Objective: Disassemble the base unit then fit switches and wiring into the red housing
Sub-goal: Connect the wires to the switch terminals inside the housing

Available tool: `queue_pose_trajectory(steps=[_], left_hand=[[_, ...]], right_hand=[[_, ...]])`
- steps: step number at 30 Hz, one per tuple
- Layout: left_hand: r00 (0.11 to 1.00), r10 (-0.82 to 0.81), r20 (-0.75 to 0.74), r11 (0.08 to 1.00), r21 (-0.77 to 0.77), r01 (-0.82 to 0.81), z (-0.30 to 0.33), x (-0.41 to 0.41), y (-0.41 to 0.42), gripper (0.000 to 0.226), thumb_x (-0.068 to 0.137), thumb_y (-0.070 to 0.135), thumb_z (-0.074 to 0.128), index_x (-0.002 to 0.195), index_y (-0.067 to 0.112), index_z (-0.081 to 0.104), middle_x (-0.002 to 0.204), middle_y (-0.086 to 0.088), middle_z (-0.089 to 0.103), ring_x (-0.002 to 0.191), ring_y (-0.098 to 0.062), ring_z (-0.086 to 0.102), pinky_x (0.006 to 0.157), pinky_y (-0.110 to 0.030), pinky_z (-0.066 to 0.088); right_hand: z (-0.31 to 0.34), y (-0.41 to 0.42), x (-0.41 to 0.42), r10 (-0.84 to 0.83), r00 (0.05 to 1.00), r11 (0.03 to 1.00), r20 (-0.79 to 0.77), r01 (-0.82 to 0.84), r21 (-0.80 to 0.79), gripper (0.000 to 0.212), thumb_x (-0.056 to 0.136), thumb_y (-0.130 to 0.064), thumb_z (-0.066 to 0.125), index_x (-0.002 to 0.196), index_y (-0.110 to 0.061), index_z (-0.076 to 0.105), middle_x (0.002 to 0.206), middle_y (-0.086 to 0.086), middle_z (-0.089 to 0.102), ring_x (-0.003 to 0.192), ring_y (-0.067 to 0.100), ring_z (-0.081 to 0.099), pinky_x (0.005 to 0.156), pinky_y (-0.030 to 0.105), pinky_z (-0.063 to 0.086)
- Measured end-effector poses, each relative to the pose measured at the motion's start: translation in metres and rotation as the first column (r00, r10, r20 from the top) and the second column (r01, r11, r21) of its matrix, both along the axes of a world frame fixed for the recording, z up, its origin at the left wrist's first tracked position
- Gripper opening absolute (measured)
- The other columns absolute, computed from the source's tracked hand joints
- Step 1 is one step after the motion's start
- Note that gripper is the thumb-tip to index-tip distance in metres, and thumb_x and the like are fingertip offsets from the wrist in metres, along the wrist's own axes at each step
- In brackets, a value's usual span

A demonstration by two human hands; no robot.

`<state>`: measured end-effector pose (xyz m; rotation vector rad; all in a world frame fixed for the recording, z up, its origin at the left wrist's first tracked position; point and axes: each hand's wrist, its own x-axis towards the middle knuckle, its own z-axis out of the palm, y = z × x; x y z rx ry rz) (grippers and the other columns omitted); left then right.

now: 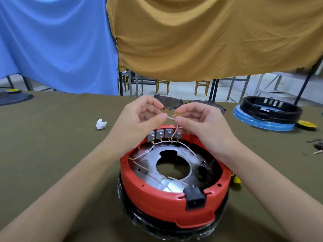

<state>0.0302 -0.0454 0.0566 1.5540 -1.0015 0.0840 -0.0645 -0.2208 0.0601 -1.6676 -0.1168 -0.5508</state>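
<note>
The far wall of the red housing [157, 198] is partly hidden behind both hands, and the small brass terminals at the fingertips are too small to make out clearly. Left hand [139, 117] and right hand [197, 119] each pinch an end of a thin white wire [170, 117] above the row of grey switches [164, 134]. The housing sits open side up on the olive desk [52, 137], a black power socket [194, 198] at its near rim.

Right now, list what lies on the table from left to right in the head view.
Dark flat lid with yellow knob → crumpled white tissue → red round housing → black ring on blue disc → yellow disc.
</note>
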Motion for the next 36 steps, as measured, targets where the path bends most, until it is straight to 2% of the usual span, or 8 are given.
queue_pose_trajectory(steps=[9, 14, 19, 22, 24, 26, 29, 36], left_hand=[[0.977, -0.105, -0.186, 0.994, -0.002, 0.106, -0.002, 0.004, 0.001, 0.012, 0.093, 0.01, 0.066, 0.089, 0.021, 0.071, 0.076, 0.001, 0.07, 0.066, -0.008, 0.063, 0.061, -0.018, 0.051], [0.946, -0.156, -0.285, 0.988, -0.025, 0.156, -0.001, 0.004, 0.002, 0.005, 0.077, 0.025, 0.074, 0.082, 0.026, 0.073, 0.077, -0.005, 0.07, 0.064, -0.01, 0.062, 0.062, -0.02, 0.053], [0.987, -0.117, -0.108, 0.991, 0.054, 0.123, 0.001, 0.006, 0.007, 0.01, 0.082, 0.019, 0.078, 0.089, 0.02, 0.071, 0.082, -0.001, 0.072, 0.071, -0.011, 0.067, 0.066, -0.019, 0.053], [0.973, 0.164, 0.162, 0.964, 0.184, -0.193, -0.003, 0.017, 0.01, 0.021, 0.088, 0.011, 0.07, 0.102, 0.027, 0.067, 0.1, 0.01, 0.07, 0.09, -0.008, 0.066, 0.076, -0.025, 0.052], [0.942, 0.283, 0.183, 0.872, 0.36, -0.332, -0.005, 0.024, 0.013, 0.028, 0.09, 0.018, 0.067, 0.115, 0.03, 0.062, 0.11, 0.011, 0.064, 0.098, -0.009, 0.063, 0.082, -0.028, 0.05], [0.958, 0.274, 0.081, 0.794, 0.544, -0.272, -0.009, 0.027, 0.014, 0.022, 0.093, 0.027, 0.066, 0.115, 0.031, 0.064, 0.106, 0.012, 0.066, 0.094, -0.009, 0.064, 0.085, -0.03, 0.052], [0.974, 0.222, 0.048, 0.796, 0.568, -0.209, -0.006, 0.026, 0.019, 0.01, 0.094, 0.026, 0.064, 0.097, 0.031, 0.073, 0.087, 0.009, 0.071, 0.08, -0.012, 0.066, 0.078, -0.033, 0.055], [0.997, -0.067, -0.046, 0.791, 0.606, 0.081, 0.008, 0.015, 0.027, 0.012, 0.093, 0.019, 0.068, 0.101, 0.024, 0.075, 0.083, 0.01, 0.072, 0.067, -0.006, 0.063, 0.064, -0.02, 0.051]], right_hand=[[0.001, 0.0, -0.002, 0.087, 0.995, 0.995, -0.039, -0.085, 0.051, 0.027, 0.084, -0.003, 0.072, 0.109, -0.007, 0.064, 0.084, 0.008, 0.071, 0.073, 0.018, 0.067, 0.069, 0.031, 0.057], [0.001, 0.004, -0.003, 0.087, 0.995, 0.996, -0.058, -0.089, -0.027, 0.011, 0.086, -0.002, 0.07, 0.096, -0.003, 0.068, 0.076, 0.007, 0.071, 0.069, 0.015, 0.067, 0.066, 0.024, 0.058], [0.0, 0.0, -0.001, -0.029, 0.999, 0.996, -0.029, 0.027, -0.088, 0.007, 0.084, -0.007, 0.074, 0.089, -0.012, 0.075, 0.081, 0.007, 0.074, 0.071, 0.015, 0.066, 0.068, 0.027, 0.057], [-0.001, -0.001, 0.0, -0.085, 0.996, 0.989, -0.023, 0.082, -0.123, 0.009, 0.084, -0.009, 0.075, 0.089, -0.016, 0.076, 0.082, 0.002, 0.075, 0.073, 0.012, 0.067, 0.071, 0.028, 0.058], [0.0, -0.002, 0.0, -0.049, 0.996, 0.998, -0.079, 0.047, -0.033, 0.016, 0.085, -0.007, 0.074, 0.1, -0.013, 0.073, 0.08, 0.005, 0.075, 0.072, 0.014, 0.068, 0.068, 0.027, 0.058], [0.001, -0.003, -0.001, 0.034, 0.99, 0.991, -0.139, -0.015, 0.134, 0.024, 0.086, -0.003, 0.071, 0.107, -0.01, 0.064, 0.08, 0.011, 0.073, 0.066, 0.016, 0.066, 0.062, 0.026, 0.056], [0.007, -0.005, -0.002, 0.15, 0.964, 0.959, -0.221, -0.087, 0.269, 0.013, 0.086, 0.002, 0.067, 0.096, -0.006, 0.066, 0.082, 0.016, 0.071, 0.059, 0.014, 0.063, 0.06, 0.024, 0.056], [0.031, -0.017, -0.016, 0.212, 0.94, 0.972, -0.266, -0.174, 0.16, 0.022, 0.07, -0.006, 0.08, 0.091, -0.011, 0.078, 0.092, 0.016, 0.075, 0.07, 0.017, 0.069, 0.063, 0.024, 0.056]])
